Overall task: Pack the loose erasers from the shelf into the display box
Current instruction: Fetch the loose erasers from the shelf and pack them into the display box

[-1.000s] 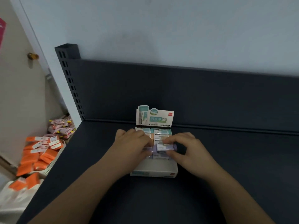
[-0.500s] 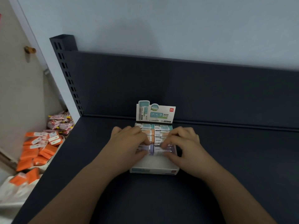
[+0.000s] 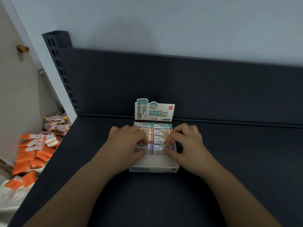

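A white display box (image 3: 154, 168) with an upright printed header card (image 3: 155, 110) stands on the dark shelf (image 3: 237, 161). Inside lie rows of wrapped erasers, teal at the back (image 3: 161, 126), orange in the middle (image 3: 161, 136). At the front of the rows sit two purple erasers. My left hand (image 3: 126, 145) pinches the left purple eraser (image 3: 145, 147) between fingers and thumb. My right hand (image 3: 188, 145) pinches the right purple eraser (image 3: 159, 148) the same way. The front strip of the box floor (image 3: 154, 161) is bare.
The shelf's back panel (image 3: 180, 84) rises behind the box, with a slotted upright post (image 3: 60, 68) at the left. Beyond the shelf's left edge lie orange packets (image 3: 32, 149) and pink packets (image 3: 56, 124) on the floor.
Both hands have lowered the two purple erasers into the box, side by side, in front of the orange row. The camera has tilted slightly.
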Demonstrator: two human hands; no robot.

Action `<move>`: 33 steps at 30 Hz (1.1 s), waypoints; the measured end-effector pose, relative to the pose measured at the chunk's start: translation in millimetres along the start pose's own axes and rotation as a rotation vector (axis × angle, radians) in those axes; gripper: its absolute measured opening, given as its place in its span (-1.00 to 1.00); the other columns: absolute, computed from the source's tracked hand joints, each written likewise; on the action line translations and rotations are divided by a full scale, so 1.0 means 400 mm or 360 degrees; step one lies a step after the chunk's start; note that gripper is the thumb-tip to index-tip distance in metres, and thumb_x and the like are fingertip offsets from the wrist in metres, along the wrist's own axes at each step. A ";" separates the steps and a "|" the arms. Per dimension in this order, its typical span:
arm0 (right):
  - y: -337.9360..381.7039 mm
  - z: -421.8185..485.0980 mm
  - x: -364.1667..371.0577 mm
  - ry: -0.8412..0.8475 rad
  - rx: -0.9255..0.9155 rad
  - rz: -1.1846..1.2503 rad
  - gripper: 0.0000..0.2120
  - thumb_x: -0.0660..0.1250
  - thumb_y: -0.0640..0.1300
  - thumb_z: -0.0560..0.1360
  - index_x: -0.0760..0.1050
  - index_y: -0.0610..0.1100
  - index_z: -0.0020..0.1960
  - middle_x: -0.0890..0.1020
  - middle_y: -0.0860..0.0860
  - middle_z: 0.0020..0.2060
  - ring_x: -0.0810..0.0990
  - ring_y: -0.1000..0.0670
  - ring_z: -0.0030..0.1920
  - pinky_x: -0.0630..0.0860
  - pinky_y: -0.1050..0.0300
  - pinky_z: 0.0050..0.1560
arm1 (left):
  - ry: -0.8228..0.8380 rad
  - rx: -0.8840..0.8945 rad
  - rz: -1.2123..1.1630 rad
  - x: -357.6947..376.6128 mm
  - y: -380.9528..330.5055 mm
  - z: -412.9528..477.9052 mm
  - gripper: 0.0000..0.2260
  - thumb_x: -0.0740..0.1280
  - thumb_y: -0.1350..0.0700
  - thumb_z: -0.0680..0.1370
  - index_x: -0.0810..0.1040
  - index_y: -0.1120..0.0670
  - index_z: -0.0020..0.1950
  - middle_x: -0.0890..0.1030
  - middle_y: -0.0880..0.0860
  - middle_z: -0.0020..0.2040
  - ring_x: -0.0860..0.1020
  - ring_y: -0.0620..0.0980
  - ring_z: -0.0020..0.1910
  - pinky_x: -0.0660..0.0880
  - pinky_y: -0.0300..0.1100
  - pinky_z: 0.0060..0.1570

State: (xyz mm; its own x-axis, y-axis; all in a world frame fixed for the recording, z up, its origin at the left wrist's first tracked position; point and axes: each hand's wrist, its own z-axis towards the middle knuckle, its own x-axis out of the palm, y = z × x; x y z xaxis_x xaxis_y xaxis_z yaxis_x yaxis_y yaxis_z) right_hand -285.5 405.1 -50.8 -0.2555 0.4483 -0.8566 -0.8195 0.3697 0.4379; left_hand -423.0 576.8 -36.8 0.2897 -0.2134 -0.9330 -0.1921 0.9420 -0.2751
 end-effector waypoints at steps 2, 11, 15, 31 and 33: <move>-0.001 0.000 0.001 -0.0007 0.0012 0.0006 -0.88 0.43 0.07 0.42 0.52 0.09 -0.12 0.39 0.19 -0.02 0.26 0.09 0.11 0.28 0.06 0.19 | 0.0000 -0.0012 0.0006 0.002 0.002 -0.001 -0.89 0.33 -0.13 0.50 0.51 -0.18 0.00 0.45 -0.21 -0.02 0.38 -0.19 0.02 0.13 -0.16 0.10; 0.000 -0.007 0.005 -0.0015 0.0072 0.0076 -0.89 0.44 0.04 0.42 0.51 0.09 -0.15 0.39 0.21 -0.01 0.26 0.10 0.12 0.30 0.05 0.24 | -0.0099 -0.0159 0.0108 0.011 0.002 -0.007 -0.81 0.36 -0.21 0.45 0.52 -0.22 0.01 0.37 -0.22 0.04 0.34 -0.18 0.09 0.01 -0.20 0.05; -0.001 -0.009 0.009 -0.0021 0.0084 0.0111 -0.90 0.44 0.02 0.42 0.51 0.09 -0.15 0.39 0.21 0.00 0.27 0.10 0.11 0.32 0.04 0.24 | -0.0097 -0.0219 0.0018 0.013 -0.001 -0.009 -0.83 0.38 -0.20 0.45 0.52 -0.20 -0.02 0.36 -0.21 0.05 0.35 -0.19 0.09 0.05 -0.19 0.12; 0.006 -0.014 -0.039 0.0065 0.0016 -0.0096 -0.88 0.34 0.09 0.49 0.53 0.10 -0.01 0.40 0.24 0.08 0.21 0.15 0.16 0.23 0.11 0.24 | -0.0060 -0.0169 -0.0001 -0.010 -0.007 -0.008 -0.85 0.34 -0.13 0.45 0.51 -0.19 0.01 0.40 -0.21 0.04 0.40 -0.18 0.08 0.12 -0.15 0.17; -0.001 -0.029 -0.062 0.0064 0.0049 -0.0151 -0.84 0.32 0.11 0.50 0.51 0.13 0.07 0.40 0.24 0.13 0.18 0.17 0.20 0.15 0.14 0.22 | -0.0113 -0.0141 -0.0078 -0.019 -0.012 -0.006 -0.88 0.35 -0.10 0.47 0.52 -0.17 -0.02 0.44 -0.20 0.02 0.44 -0.18 0.05 0.18 -0.11 0.20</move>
State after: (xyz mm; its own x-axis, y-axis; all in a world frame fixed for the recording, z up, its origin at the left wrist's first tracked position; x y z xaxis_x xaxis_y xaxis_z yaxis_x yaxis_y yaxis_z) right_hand -284.7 384.4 -32.8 -0.1985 0.3771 -0.9047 -0.8249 0.4342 0.3620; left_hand -426.3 573.3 -28.8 0.3656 -0.2370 -0.9001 -0.2574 0.9036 -0.3425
